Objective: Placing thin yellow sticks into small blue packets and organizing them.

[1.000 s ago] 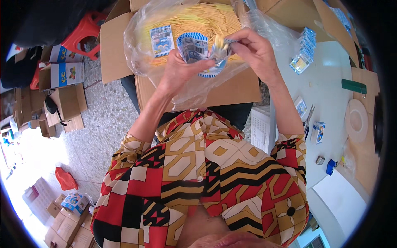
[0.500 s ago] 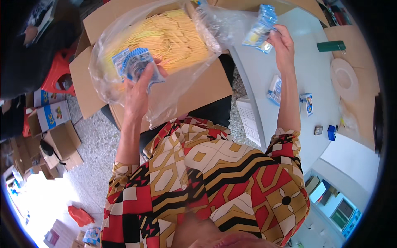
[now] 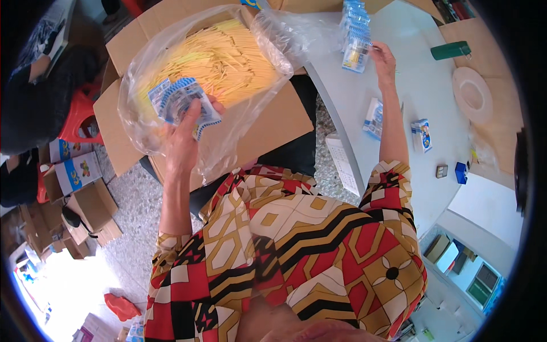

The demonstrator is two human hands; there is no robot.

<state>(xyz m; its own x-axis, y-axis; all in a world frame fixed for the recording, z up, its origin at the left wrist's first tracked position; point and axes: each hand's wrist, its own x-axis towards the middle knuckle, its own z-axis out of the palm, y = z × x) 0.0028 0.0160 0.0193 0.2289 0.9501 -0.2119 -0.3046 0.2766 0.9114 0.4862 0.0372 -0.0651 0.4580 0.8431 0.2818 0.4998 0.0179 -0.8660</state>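
In my left hand point(image 3: 183, 134) is a fan of blue-and-white plastic packets point(image 3: 185, 102), pinched under the thumb over a carton. That carton point(image 3: 273, 114) is lined with clear plastic and full of thin yellow sticks point(image 3: 228, 57). On the light table to the right, overlapping blue-and-white packets point(image 3: 354, 28) form a row leading away from me. My right hand point(image 3: 384, 62) is at the right edge of the nearest packet point(image 3: 354, 57) in that row, thumb and fingers closed at its edge. The fingertips are small and partly hidden.
On the table point(image 3: 421, 74) are two more blue-and-white packs point(image 3: 374, 118) point(image 3: 421, 135), a green cylinder point(image 3: 450, 51), a white ring point(image 3: 472, 95) and a small blue box point(image 3: 461, 172). Left are a red stool point(image 3: 80, 117), open cartons point(image 3: 91, 211) and another person's dark-clothed leg point(image 3: 40, 108).
My right hand's packet, tilted before, now lies in line with the row. My left hand, still holding its fan of packets, has shifted slightly left and down; the whole view has turned slightly.
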